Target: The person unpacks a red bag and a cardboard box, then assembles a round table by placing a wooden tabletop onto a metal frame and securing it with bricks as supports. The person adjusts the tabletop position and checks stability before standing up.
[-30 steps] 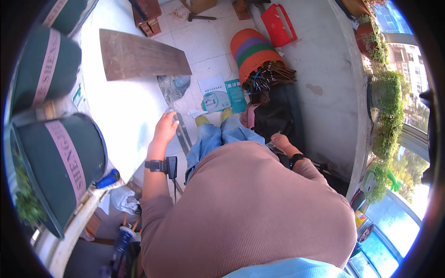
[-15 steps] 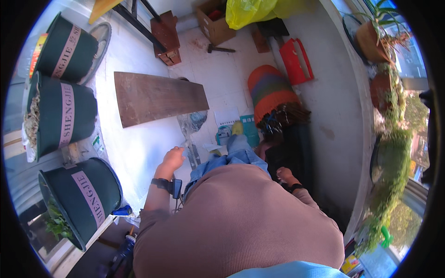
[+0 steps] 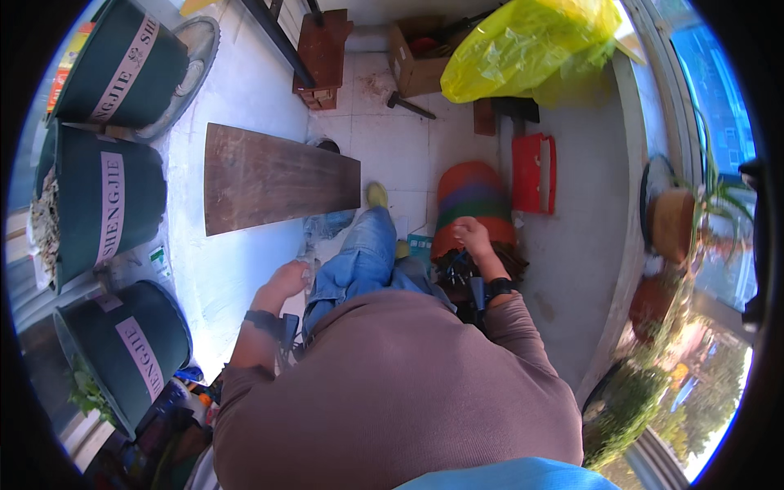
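Note:
My left hand (image 3: 286,280) hangs at my left side with its fingers curled in. It is beside a clear plastic-wrapped thing (image 3: 318,231) on the floor, partly covered by my leg. My right hand (image 3: 474,237) is raised in front of me with fingers curled, and nothing shows in it. Beneath it in the picture stands a rounded orange, purple and green striped thing (image 3: 469,184) with dark strands at its near end. A long dark brown wooden board (image 3: 278,180) lies ahead on the left, apart from both hands.
Green plant pots (image 3: 106,204) line the left side. Ahead are a brown wooden stand (image 3: 321,53), a hammer (image 3: 410,105) on the tiles, a cardboard box (image 3: 403,69) and a yellow plastic bag (image 3: 523,53). A red flat case (image 3: 531,174) leans on the right wall; potted plants (image 3: 674,224) fill the sill.
My view has shifted and one leg has stepped forward. My right hand has risen forward and inward; my left hand has moved slightly back and left.

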A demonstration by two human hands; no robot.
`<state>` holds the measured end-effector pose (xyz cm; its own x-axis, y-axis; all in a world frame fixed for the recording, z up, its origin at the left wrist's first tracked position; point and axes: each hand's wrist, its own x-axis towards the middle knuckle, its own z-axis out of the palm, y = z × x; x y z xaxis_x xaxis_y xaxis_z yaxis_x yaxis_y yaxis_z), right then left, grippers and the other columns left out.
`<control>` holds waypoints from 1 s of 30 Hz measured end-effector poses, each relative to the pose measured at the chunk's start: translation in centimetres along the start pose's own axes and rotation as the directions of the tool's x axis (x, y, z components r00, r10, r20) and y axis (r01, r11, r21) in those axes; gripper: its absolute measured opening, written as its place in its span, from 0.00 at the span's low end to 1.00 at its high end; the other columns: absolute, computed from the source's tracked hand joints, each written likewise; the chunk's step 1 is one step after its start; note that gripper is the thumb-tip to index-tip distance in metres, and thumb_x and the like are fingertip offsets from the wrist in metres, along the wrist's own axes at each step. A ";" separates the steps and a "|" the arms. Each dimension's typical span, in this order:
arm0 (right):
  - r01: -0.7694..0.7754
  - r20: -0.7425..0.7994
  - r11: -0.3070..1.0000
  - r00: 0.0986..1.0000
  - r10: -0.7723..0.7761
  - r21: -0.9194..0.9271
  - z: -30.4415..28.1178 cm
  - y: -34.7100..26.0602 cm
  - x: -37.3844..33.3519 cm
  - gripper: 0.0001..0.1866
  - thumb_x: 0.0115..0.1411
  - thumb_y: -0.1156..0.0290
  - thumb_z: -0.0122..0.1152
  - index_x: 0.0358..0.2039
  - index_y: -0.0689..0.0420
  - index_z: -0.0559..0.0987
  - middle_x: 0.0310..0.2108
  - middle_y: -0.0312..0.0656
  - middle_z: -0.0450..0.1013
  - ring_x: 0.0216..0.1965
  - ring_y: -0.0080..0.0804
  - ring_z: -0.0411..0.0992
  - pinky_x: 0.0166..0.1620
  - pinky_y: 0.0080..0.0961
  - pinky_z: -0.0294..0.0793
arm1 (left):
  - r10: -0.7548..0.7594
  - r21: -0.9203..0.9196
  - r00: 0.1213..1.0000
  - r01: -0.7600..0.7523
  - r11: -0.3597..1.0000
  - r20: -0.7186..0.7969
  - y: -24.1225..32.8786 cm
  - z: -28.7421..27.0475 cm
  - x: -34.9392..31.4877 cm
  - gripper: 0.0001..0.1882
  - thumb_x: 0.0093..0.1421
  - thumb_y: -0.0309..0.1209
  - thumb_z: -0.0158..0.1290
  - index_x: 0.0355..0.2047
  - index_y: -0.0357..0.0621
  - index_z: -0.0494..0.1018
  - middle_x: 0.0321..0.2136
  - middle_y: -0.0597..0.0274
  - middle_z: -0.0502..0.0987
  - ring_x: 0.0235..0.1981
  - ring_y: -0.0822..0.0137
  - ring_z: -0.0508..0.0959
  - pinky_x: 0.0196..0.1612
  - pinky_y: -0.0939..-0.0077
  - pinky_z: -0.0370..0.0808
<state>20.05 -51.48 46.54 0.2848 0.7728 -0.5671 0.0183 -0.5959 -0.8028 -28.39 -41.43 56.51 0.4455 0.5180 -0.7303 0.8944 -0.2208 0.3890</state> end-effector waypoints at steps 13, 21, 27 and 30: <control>-0.227 0.301 0.944 0.907 0.294 -0.238 7.9 -23.4 22.3 0.18 0.68 0.56 0.47 0.37 0.58 0.76 0.30 0.38 0.74 0.29 0.24 0.71 0.32 0.21 0.71 | 0.030 -0.373 0.954 -0.145 0.916 -0.297 5.2 -8.7 25.1 0.16 0.57 0.34 0.55 0.45 0.43 0.73 0.47 0.47 0.74 0.48 0.46 0.74 0.49 0.57 0.73; -0.395 0.049 0.906 0.913 0.406 -0.151 12.3 -24.5 38.0 0.18 0.67 0.54 0.46 0.37 0.56 0.75 0.31 0.41 0.75 0.32 0.32 0.73 0.37 0.33 0.73 | 0.037 -0.368 0.987 0.024 0.929 0.157 6.8 1.2 26.4 0.28 0.55 0.48 0.56 0.53 0.50 0.71 0.59 0.48 0.63 0.61 0.47 0.61 0.58 0.47 0.63; -0.491 0.023 0.866 0.871 0.492 0.096 10.4 -19.7 51.1 0.23 0.64 0.51 0.52 0.45 0.59 0.70 0.36 0.45 0.72 0.36 0.37 0.71 0.39 0.37 0.73 | -0.011 -0.442 0.998 -0.018 0.897 -0.063 10.0 5.4 26.7 0.34 0.53 0.54 0.56 0.58 0.54 0.68 0.64 0.52 0.56 0.68 0.50 0.50 0.62 0.42 0.53; -0.519 0.012 0.815 0.845 0.534 0.259 7.9 -16.4 57.9 0.35 0.61 0.49 0.57 0.58 0.61 0.59 0.51 0.51 0.64 0.47 0.42 0.67 0.49 0.44 0.71 | -0.040 -0.465 0.991 -0.024 0.885 -0.126 11.7 5.5 27.4 0.35 0.52 0.53 0.58 0.58 0.53 0.68 0.64 0.53 0.57 0.68 0.51 0.51 0.63 0.42 0.51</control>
<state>28.65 4.78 25.46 0.2386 0.3375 -0.9106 -0.3814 -0.8298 -0.4075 -5.50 -34.35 37.96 0.4012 0.6260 -0.6687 0.7623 0.1766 0.6226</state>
